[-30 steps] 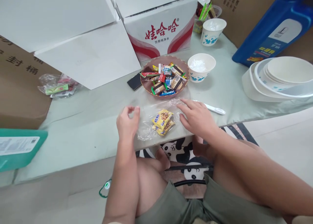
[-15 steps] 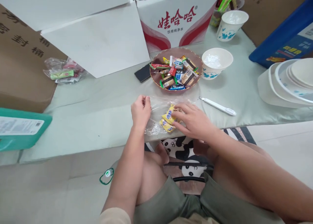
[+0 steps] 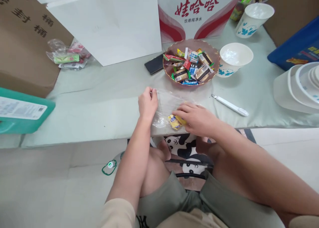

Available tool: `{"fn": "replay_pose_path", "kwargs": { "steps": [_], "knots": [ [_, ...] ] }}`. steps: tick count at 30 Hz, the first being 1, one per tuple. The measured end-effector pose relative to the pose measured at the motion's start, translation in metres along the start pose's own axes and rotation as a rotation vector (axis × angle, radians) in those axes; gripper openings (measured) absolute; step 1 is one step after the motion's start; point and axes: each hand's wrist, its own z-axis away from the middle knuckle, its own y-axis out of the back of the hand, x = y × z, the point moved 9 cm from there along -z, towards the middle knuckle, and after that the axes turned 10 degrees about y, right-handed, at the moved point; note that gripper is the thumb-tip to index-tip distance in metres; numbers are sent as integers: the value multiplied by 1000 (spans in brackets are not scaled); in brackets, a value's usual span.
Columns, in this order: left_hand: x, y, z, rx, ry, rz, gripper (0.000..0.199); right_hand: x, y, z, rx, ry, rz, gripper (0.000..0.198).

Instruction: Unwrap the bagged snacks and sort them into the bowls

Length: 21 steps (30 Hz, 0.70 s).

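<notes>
Yellow snack packets [image 3: 174, 122], on or within clear plastic film [image 3: 165, 103], near the front edge of the cloth-covered table [image 3: 87, 118]. Left hand [image 3: 147, 103]: thumb and fingers pinch the film. Right hand [image 3: 195, 119]: fingers curl over the packets; whether they grip cannot be told. Beyond: scalloped bowl [image 3: 214, 53]; right: white utility knife [image 3: 230, 105].

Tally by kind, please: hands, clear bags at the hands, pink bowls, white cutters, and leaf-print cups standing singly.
Left hand, right hand: 2
Clear bag: 1
Pink bowl: 1
White cutter: 1
Nearer cup, farther cup: 2
Total: 7
</notes>
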Motion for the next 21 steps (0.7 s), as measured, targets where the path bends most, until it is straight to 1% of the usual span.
{"fn": "replay_pose_path", "kwargs": {
  "steps": [2, 3, 6, 8, 10, 12, 14, 16, 19, 21],
  "knots": [
    [0, -1, -1, -4, 2, -1, 25, -1, -1, 4, -13, -23, 66, 57],
    [0, -2, -1, -6, 2, -5, 26, -1, 0, 5, -16, -36, 108, 54],
    [1, -3, -2, -4, 8, -21, 25, -3, 6, 9, 26, -49, 195, 37],
    [1, -3, -3, -3, 18, -33, 25, -4, 12, 14, 76, -42, 187, 32],
    [-3, -1, -5, -11, 43, -48, 25, 0, 15, 22, 87, -60, 127, 30],
    [-8, 2, -7, -19, 75, -63, 25, 11, 16, 31, 80, -129, 7, 30],
    [-12, 4, -9, -17, 96, -71, 24, 27, 19, 42, 130, -224, -167, 33],
    [-14, 5, -11, -18, 107, -67, 24, 42, 26, 52, 248, -281, -349, 34],
    [-15, 3, -12, -28, 115, -54, 24, 60, 35, 66, 469, -291, -643, 37],
    [-13, 1, -12, -29, 105, -53, 24, 71, 33, 76, 579, -298, -860, 43]
  ]
}}
